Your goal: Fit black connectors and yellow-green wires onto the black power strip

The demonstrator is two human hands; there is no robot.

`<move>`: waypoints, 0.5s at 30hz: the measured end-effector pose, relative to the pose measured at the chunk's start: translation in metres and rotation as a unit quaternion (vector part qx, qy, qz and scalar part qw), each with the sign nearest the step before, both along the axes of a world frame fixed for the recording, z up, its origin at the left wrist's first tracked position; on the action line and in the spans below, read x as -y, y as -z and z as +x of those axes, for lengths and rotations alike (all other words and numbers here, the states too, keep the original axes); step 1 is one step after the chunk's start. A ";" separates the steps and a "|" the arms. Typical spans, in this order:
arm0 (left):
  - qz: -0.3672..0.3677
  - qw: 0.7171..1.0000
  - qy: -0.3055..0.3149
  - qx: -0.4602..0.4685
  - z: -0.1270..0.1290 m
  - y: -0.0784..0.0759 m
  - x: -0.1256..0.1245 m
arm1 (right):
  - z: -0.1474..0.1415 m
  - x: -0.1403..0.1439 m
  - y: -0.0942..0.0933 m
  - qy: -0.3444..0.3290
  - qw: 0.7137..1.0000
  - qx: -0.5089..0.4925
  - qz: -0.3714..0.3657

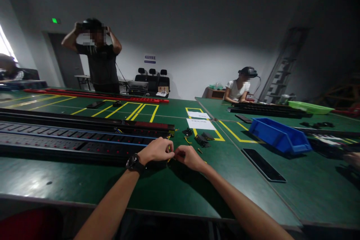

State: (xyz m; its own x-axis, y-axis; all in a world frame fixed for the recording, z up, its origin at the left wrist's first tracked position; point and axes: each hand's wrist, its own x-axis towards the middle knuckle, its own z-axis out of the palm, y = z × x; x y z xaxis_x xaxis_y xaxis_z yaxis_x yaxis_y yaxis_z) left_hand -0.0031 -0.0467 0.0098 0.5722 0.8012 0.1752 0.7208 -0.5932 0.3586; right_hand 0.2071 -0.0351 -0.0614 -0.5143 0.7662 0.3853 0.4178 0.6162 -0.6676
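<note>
My left hand [156, 150], with a black watch on its wrist, and my right hand [189, 156] meet at the right end of a long black power strip [70, 139] that lies on the green table [168, 191]. Both hands pinch a thin yellow wire [169, 157] between their fingertips, just at the strip's end. What the wire joins to is hidden by the fingers. Small black parts [201, 139] and another bit of yellow wire [187, 140] lie a little beyond my right hand.
More long strips [84, 122] lie beyond, one red strip [95, 95] at the far edge. A blue bin [278, 135], a flat black panel [263, 164], paper sheets [200, 123] and a green tray [309, 107] lie to the right. One person stands across the table, another sits far right.
</note>
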 end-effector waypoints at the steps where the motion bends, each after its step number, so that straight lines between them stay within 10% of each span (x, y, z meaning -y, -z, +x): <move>1: 0.010 1.000 -0.003 -0.005 0.000 0.001 0.000 | 0.001 0.000 -0.001 -0.002 1.000 0.003 -0.002; 6: 0.055 0.998 -0.016 -0.040 0.002 0.000 0.003 | 0.020 -0.011 -0.016 0.033 0.999 -0.025 0.024; 15: 0.062 0.995 -0.022 -0.077 0.001 -0.004 0.005 | 0.085 -0.041 -0.023 0.375 0.926 -0.023 0.026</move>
